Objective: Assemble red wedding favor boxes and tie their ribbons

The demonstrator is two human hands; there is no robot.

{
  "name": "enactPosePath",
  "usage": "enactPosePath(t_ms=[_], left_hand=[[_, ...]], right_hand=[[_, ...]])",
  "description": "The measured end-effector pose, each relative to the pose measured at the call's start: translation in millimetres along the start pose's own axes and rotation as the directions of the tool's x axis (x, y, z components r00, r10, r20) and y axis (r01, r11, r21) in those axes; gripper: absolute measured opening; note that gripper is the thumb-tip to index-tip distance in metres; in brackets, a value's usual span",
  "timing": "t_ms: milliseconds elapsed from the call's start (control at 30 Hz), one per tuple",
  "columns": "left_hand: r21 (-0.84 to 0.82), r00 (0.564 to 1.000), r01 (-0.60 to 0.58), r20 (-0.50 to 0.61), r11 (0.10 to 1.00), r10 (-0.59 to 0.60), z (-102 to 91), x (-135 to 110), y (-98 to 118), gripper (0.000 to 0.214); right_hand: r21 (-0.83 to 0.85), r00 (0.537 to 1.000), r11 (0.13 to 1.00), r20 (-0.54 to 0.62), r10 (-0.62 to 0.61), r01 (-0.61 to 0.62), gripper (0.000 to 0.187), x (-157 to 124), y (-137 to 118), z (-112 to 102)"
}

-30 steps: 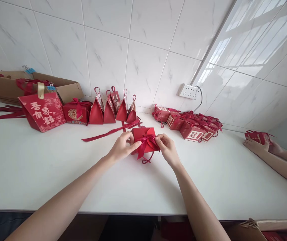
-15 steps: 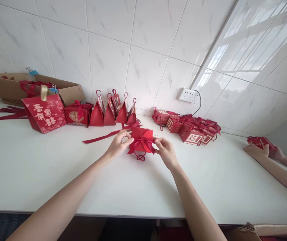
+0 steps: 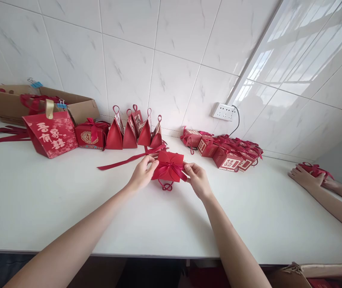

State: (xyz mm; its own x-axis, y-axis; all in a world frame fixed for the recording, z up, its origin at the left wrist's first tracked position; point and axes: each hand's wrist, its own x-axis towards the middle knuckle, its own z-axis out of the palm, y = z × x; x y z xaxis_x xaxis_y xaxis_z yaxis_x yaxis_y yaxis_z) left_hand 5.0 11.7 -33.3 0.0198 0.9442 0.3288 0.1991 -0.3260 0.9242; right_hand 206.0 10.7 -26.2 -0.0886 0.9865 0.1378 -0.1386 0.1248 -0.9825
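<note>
A small red gift box (image 3: 164,156) with petal-like folded flaps stands on the white table between my hands. Across its top lies a dark red satin ribbon (image 3: 169,171) tied in a bow. My left hand (image 3: 143,171) is closed, its thumb and forefinger pinching the bow's left side at the box edge. On the opposite side my right hand (image 3: 197,179) pinches the ribbon's right side. A twisted red cord with a knot (image 3: 167,187) hangs out at the box's near side. The far side of the box is hidden.
Loose ribbon (image 3: 123,162) lies behind the box. Triangular red boxes (image 3: 130,136) and a large red box (image 3: 51,134) stand at the back left, beside a cardboard carton (image 3: 4,104). Finished red boxes (image 3: 227,158) cluster back right. Another person's hands (image 3: 305,176) hold a red box at far right.
My hands have drawn the ribbon's sides outward, and the bow lies flatter and wider across the box. At right, the other person's box has turned and shows a ribbon bow.
</note>
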Motion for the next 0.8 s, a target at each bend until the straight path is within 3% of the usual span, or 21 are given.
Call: enactPosePath(t_ms=[133, 333, 633, 800], left_hand=[[-0.003, 0.999, -0.011, -0.053, 1.0, 0.011, 7.5, -2.6, 2.1, 0.022], [-0.066, 0.999, -0.004, -0.043, 0.998, 0.001, 7.5, -0.5, 2.3, 0.022], [0.099, 0.997, -0.047, -0.049, 0.994, 0.052, 0.4, 0.5, 7.6, 0.029], [0.094, 0.998, -0.056, -0.035, 0.994, 0.06, -0.5, 2.7, 6.7, 0.029]], right_hand=[[0.027, 1.0, 1.0, -0.03, 0.002, -0.002, 0.042, 0.3, 2.8, 1.0], [0.046, 1.0, 0.999, -0.011, 0.015, -0.015, 0.041, 1.0, 0.5, -0.4], [-0.019, 0.999, 1.0, 0.049, 0.012, -0.011, 0.037, -5.8, -5.5, 2.8], [0.005, 1.0, 1.0, 0.006, 0.021, -0.021, 0.039, -2.9, -4.2, 2.1]])
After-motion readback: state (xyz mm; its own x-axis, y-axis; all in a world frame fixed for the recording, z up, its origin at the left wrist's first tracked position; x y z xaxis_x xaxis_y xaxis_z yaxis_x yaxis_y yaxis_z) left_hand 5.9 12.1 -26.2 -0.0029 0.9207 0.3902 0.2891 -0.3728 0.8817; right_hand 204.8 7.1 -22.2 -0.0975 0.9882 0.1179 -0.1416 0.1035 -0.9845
